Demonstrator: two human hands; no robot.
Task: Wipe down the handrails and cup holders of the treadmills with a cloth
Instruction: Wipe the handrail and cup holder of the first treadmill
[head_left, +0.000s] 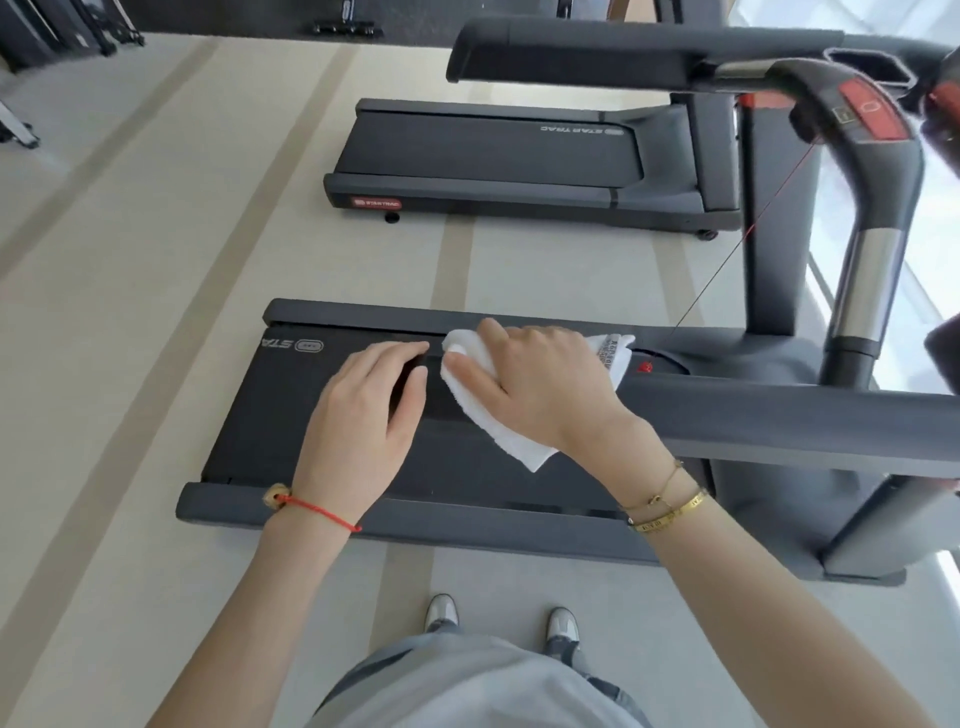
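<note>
I stand beside a dark treadmill (311, 514). Its near handrail (779, 421) runs from the right toward the middle of the view. My right hand (540, 384) lies over that rail and holds a white cloth (498, 426) against it, fingers bent over the fabric. A tagged corner of the cloth sticks out to the right. Just to the left, my left hand (363, 415) wraps round the rail's dark end, thumb on the near side. The curved far handrail (867, 260) with its steel section rises on the right. No cup holder can be made out.
A second treadmill (493, 156) stands further off, its handrail (597, 52) across the top of the view. A red safety cord (748, 234) hangs down from the console with the red stop button (867, 111). Pale floor surrounds both machines; my shoes (441, 613) are close to the deck.
</note>
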